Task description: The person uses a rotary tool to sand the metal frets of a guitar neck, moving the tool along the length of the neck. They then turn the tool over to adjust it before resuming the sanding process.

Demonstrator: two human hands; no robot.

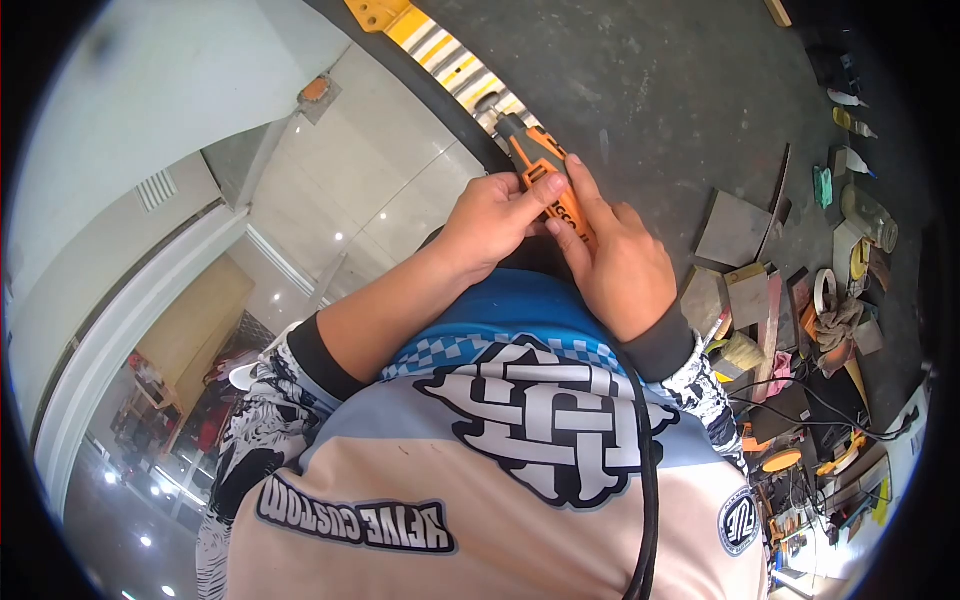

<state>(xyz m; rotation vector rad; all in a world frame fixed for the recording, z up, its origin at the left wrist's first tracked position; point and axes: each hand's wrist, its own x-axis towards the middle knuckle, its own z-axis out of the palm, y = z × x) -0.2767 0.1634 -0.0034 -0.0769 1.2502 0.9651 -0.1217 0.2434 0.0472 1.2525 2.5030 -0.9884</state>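
Both hands are closed around an orange and black rotary tool (555, 190). My left hand (500, 215) grips its left side, thumb laid across the body. My right hand (625, 260) wraps the rear end, with the index finger stretched along the casing. A small round bit (487, 103) at the tool's tip overlaps a guitar neck (455, 75) in this view. White and yellow strips alternate with dark bands along the neck. Its orange-yellow headstock (378, 12) points to the top edge. A black cord (645, 480) runs down over my shirt.
The neck lies along the left edge of a dark table (640, 90). Flat blocks (733, 228), a tape roll (825, 290), cloth and tangled cables (810, 395) clutter the right side. Small bottles (853, 122) stand at the far right. Pale floor tiles (370, 150) show at left.
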